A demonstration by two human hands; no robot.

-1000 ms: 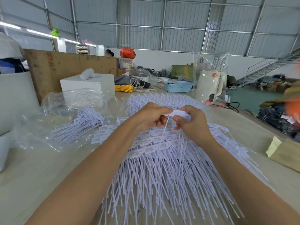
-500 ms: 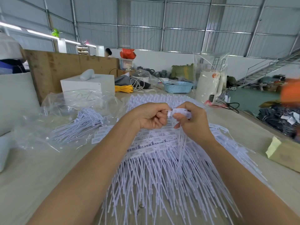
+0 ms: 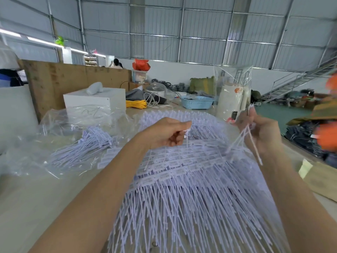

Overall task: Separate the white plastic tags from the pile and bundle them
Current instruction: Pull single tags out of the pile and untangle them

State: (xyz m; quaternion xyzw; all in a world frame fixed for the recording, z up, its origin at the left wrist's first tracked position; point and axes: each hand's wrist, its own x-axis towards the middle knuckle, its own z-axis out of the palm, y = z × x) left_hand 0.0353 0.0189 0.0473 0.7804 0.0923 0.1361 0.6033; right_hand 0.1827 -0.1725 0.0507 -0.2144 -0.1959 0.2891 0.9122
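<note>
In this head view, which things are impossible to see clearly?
- Print on the tags in the pile: too small to read.
- What the left hand pinches: mostly hidden by curled fingers.
- Number of tags the right hand holds: motion blur.
- Orange object at the right edge: blurred and cut off.

Orange shape (image 3: 328,137) at the right edge is pure blur, cut off by the frame. Printing on the tag labels (image 3: 175,163) too small to read.
</note>
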